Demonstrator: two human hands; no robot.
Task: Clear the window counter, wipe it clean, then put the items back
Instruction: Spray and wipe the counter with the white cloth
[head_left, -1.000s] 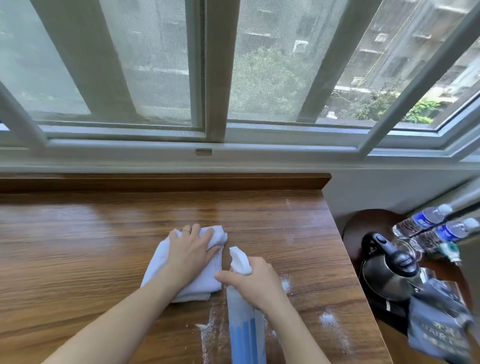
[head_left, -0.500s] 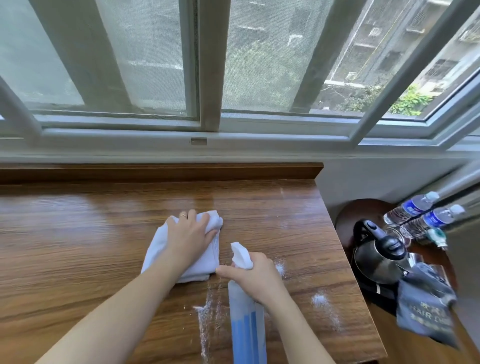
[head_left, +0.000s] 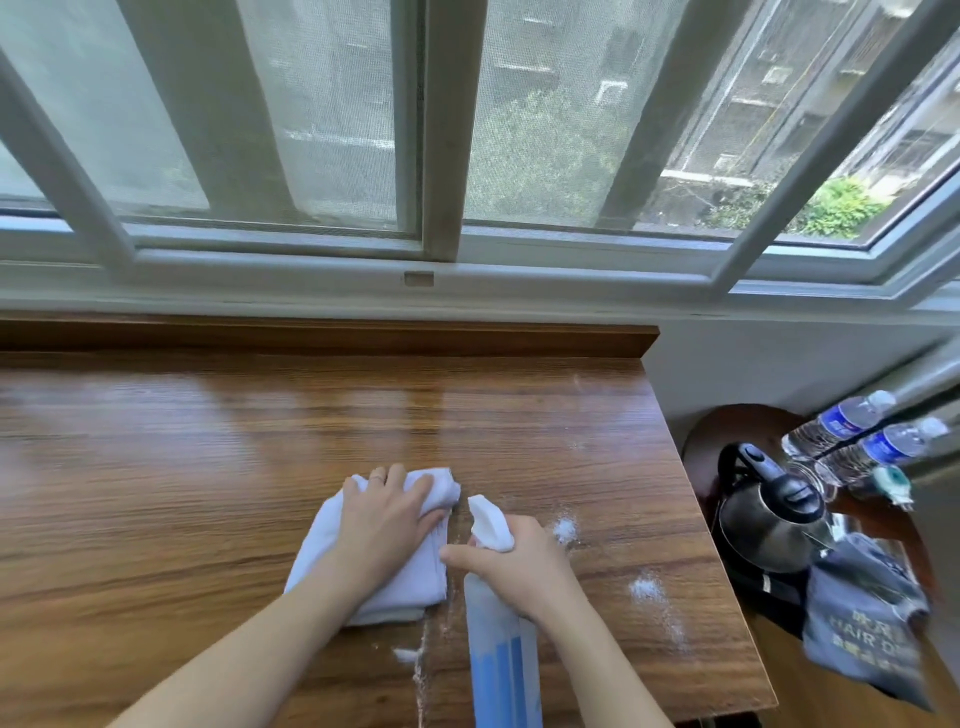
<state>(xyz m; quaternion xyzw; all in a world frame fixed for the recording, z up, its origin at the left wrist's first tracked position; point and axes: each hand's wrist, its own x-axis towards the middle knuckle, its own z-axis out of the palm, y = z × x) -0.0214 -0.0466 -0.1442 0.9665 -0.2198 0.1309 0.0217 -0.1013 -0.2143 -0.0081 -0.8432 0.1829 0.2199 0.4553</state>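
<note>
Wiping looks to be the step in hand, since the wooden surface (head_left: 208, 467) below the window (head_left: 436, 156) carries no items and still shows white foam patches (head_left: 647, 590) toward its right edge. The left hand (head_left: 387, 519) lies flat on a folded white cloth (head_left: 410, 577), fingers spread and pressing it down near the middle of the surface. The right hand (head_left: 524, 566) is curled round the neck of a spray bottle (head_left: 501, 654), with its white nozzle pointing away from the person, just beside the cloth.

Judging by its folds, the cloth is soft and limp; it will bunch under a sideways push, so a broad flat palm on top suits it better than a pinch at a corner. The bottle looks like light, stiff plastic partly filled with blue liquid, and may be slick if wet; the neck under the trigger is the sure hold.

Off the surface to the right, a lower round table (head_left: 737, 431) holds a kettle (head_left: 769, 514), two water bottles (head_left: 852, 431) and a grey bag (head_left: 862, 623), probably the items to go back later.
</note>
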